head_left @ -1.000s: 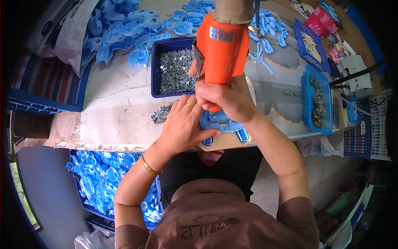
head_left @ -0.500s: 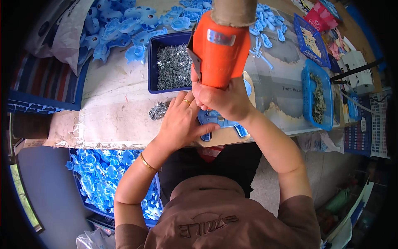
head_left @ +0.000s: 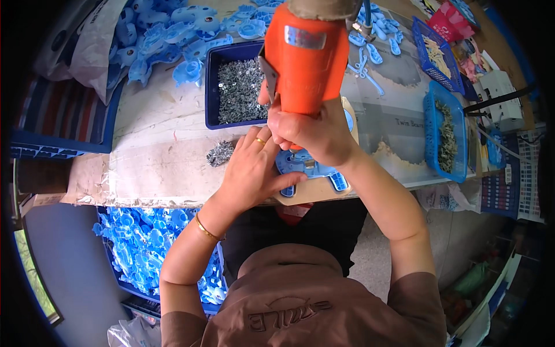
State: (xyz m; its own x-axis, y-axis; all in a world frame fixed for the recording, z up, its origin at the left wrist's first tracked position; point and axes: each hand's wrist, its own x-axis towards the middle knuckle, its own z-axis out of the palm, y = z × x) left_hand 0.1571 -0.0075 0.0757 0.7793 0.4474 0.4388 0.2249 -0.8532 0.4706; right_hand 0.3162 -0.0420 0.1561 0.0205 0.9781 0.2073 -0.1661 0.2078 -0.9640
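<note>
My right hand [head_left: 315,130] is wrapped round the lower part of an orange power screwdriver [head_left: 303,69], which stands upright with its tip mostly hidden. Below it, a light-blue plastic shell part [head_left: 315,169] lies on a tan board [head_left: 315,191] at the table's near edge. My left hand [head_left: 248,168], wearing a ring and a bracelet, lies flat with fingers stretched out against the left side of the part. Its thumb reaches over the part's near edge. A small heap of screws [head_left: 219,153] sits just left of my left hand.
A dark-blue bin [head_left: 211,118] of screws stands behind my hands. Blue plastic parts [head_left: 167,40] are piled at the far left, and more fill a crate [head_left: 150,248] below the table's left edge. On the right stand a light-blue basket [head_left: 459,170] and a darker blue basket [head_left: 448,81].
The screwdriver and my right hand have shifted slightly left and away from me, showing more of the blue part and the tool's lower end. My left hand stays in place.
</note>
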